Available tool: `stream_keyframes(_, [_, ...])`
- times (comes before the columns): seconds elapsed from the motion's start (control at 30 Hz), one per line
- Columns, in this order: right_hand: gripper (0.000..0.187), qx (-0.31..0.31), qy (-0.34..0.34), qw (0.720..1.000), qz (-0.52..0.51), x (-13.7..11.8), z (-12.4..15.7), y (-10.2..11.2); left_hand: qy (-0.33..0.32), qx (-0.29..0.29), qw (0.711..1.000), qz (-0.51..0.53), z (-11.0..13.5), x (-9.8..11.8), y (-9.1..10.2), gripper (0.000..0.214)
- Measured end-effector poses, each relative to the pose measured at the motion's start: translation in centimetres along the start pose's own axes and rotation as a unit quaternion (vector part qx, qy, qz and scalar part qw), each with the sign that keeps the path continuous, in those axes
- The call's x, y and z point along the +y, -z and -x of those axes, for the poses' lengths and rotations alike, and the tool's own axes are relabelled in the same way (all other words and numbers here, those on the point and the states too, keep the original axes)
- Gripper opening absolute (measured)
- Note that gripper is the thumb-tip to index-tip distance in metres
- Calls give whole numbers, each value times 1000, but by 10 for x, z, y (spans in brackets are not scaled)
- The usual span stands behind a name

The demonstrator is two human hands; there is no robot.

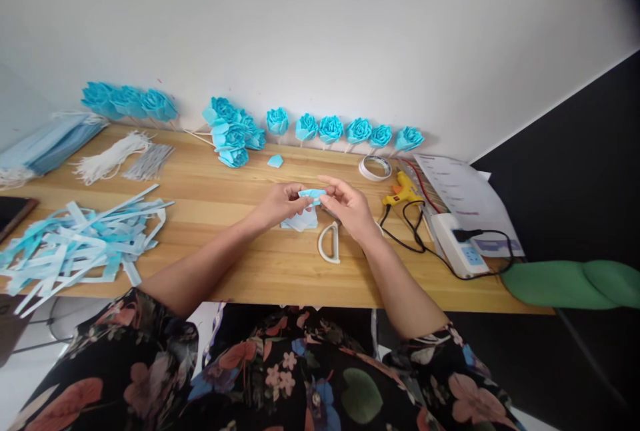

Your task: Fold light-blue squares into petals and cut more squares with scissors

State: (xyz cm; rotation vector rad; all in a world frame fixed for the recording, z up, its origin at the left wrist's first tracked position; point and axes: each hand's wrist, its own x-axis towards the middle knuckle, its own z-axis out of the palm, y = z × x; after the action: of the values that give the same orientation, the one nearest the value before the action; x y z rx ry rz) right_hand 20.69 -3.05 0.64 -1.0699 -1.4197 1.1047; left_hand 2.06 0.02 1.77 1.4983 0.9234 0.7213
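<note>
Between my two hands is a small light-blue petal piece [313,195], pinched from both sides over the middle of the table. My left hand [284,206] is closed on its left edge. My right hand [349,206] grips the right edge with thumb and fingers. Just below lie some pale blue and white cut pieces [301,220]. White-handled scissors [329,244] rest under my right hand, which hides their blades. A single blue petal [275,161] lies farther back on the wood.
Blue flowers on sticks [331,130] line the wall. At right are a tape roll [375,168], a yellow glue gun [401,189] with its black cord, and a power strip [457,244]. Cut strips [90,238], white cords [113,156] and blue face masks [53,141] lie at left.
</note>
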Motion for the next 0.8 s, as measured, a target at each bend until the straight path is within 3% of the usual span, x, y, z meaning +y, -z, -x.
stream_keyframes(0.37, [35,66,6,997,38,0,-2,2,-31,22,997,71,-3,0,1,27])
stream_keyframes(0.63, [48,10,2,999,42,5,-2,1,-11,32,998,51,-2,0,1,22])
stream_keyframes(0.8, [44,12,5,999,32,5,-1,2,-13,19,999,36,-1,2,0,23])
